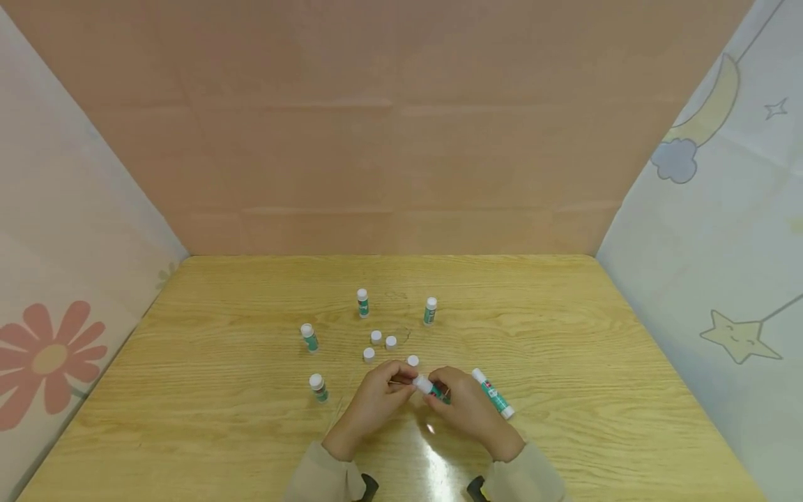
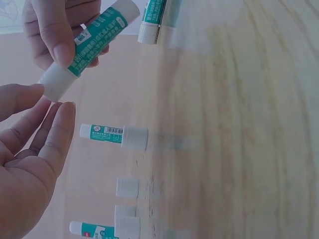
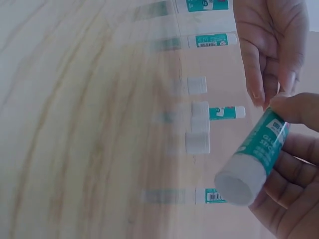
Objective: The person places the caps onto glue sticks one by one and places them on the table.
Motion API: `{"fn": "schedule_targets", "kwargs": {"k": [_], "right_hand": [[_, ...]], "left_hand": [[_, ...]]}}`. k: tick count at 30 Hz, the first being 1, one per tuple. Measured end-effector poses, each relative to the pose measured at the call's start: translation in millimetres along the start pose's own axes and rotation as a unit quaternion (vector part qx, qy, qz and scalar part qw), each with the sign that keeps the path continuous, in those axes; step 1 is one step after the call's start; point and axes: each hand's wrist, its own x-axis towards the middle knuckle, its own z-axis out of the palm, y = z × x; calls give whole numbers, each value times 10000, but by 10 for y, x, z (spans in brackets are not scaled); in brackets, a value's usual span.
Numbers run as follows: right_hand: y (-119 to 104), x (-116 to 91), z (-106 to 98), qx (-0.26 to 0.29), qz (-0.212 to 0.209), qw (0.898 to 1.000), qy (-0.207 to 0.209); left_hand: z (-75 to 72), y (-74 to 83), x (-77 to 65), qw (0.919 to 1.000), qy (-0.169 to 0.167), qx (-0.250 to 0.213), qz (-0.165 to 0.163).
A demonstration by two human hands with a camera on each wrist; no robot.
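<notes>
Between my two hands is a green and white glue stick (image 2: 97,42), held at a slant over the front of the table. My right hand (image 1: 463,403) grips its green body, thumb on one side and fingers on the other. The left hand (image 1: 379,392) pinches the stick's white end with thumb and fingertips, while its other fingers (image 2: 61,132) stretch out below. A loose white cap (image 1: 413,360) stands just beyond the left fingertips. To the right of the right hand, another glue stick (image 1: 493,395) lies on the table.
More small white caps (image 1: 376,337) stand in a group ahead of the hands. Several upright glue sticks, such as one at the left (image 1: 318,388) and one at the back (image 1: 429,312), surround them. Pale printed cloth walls flank the wooden table (image 1: 564,335).
</notes>
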Motion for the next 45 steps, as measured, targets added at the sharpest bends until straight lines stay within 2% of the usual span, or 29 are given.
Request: {"fn": "schedule_targets", "kwargs": {"k": [5,12,17,22,29,38,45], "right_hand": [[8,-22,-39,-132,-40,9997,217],[51,-40,-113,-335,124,9982,480],[66,-43,-154,-252,469,9972,526],[88,-35,-190,-340,829,9941,619],[112,-31,-238,-431,1049,9910,708],[151,-44,-327,-392,1739,9825,543],[223,-70,-391,-431,1964,9781,547]], "left_hand": [[11,-129,7,9999,38,103,-3],[16,-163,-21,9998,58,162,38],[16,-177,-24,9998,45,176,77],[15,-183,-30,9999,101,113,-36],[13,-191,-32,9998,131,142,-50],[1,-192,-44,9998,108,57,-129],[-2,-204,-52,9996,157,104,-201]]}}
